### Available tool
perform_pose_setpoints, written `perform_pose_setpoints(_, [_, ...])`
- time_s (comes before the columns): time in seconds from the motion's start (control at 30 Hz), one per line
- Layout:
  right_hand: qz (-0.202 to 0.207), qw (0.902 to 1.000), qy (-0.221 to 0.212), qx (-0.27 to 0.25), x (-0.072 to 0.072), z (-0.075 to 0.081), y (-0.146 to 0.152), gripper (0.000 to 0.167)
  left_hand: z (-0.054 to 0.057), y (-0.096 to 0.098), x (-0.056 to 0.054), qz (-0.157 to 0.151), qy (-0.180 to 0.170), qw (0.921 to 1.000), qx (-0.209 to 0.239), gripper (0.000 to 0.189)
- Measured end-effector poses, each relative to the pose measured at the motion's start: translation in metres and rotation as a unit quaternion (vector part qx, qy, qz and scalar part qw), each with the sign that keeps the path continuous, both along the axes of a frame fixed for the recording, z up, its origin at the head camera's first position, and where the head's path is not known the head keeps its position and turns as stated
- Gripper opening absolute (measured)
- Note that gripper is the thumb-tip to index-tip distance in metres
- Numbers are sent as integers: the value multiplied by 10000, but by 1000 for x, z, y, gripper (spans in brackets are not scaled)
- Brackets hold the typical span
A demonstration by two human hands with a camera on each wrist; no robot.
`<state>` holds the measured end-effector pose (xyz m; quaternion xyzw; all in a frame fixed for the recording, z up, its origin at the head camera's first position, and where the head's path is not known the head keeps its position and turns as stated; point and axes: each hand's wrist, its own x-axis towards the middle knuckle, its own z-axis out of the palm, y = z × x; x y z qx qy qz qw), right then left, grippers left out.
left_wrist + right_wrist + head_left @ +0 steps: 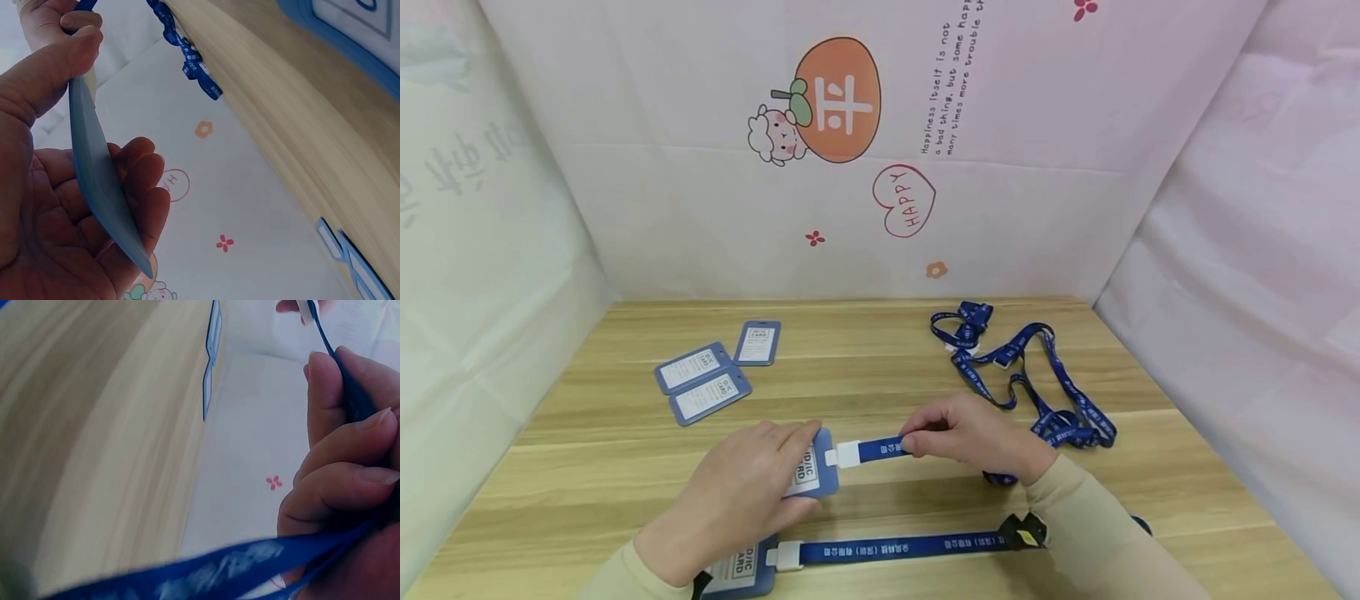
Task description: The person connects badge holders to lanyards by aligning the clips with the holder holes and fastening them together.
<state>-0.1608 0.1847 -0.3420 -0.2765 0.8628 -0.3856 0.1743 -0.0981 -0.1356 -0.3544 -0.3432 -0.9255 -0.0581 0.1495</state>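
My left hand [748, 479] grips a blue ID card holder [826, 475] from above, thumb on one side and fingers on the other, as the left wrist view also shows. A white clip [847, 454] joins that holder to a blue lanyard [880, 449] with white print. Off to the right, my right hand [973, 437] pinches the strap between thumb and fingers, and in the right wrist view more of the lanyard [219, 572] trails out below the palm. The strap runs nearly straight between the two hands, above the wooden table.
Nearer the front lies another card holder [737, 579], clipped to a lanyard [895, 547] stretched rightward beneath my right forearm. Three loose card holders [707, 395] lie at the back left. Tangled blue lanyards [1067, 392] are heaped at the back right. Printed cloth walls [715, 217] enclose the table [850, 333].
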Motion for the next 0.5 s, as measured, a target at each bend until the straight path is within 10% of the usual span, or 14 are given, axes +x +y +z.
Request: perform_pose_setpoints(0.5, [-160, 9988, 321, 334, -11, 15, 32, 15, -3, -7, 0, 126, 112, 9998, 114, 83])
